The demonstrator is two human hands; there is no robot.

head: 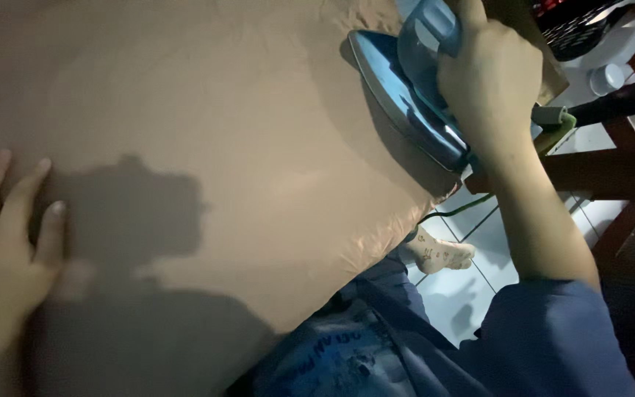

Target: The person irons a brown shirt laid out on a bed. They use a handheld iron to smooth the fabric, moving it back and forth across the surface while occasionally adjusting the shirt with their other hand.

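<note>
Ironing looks partway: right hand (488, 81) grips the blue iron (406, 95) at the brown cloth's (259, 147) wrinkled far edge, left hand (5, 242) spread flat on its smooth near part.

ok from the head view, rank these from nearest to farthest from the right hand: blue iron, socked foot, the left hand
1. blue iron: gripped in the right hand, at the top right of the brown cloth.
2. socked foot: below, on the tiled floor.
3. left hand: far left, flat on the cloth.

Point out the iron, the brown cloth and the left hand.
iron (398, 95): head view, on its blue body beside the soleplate edge.
brown cloth (244, 132): head view, on its smooth middle.
left hand (5, 250): head view, on the back of the hand.
</note>
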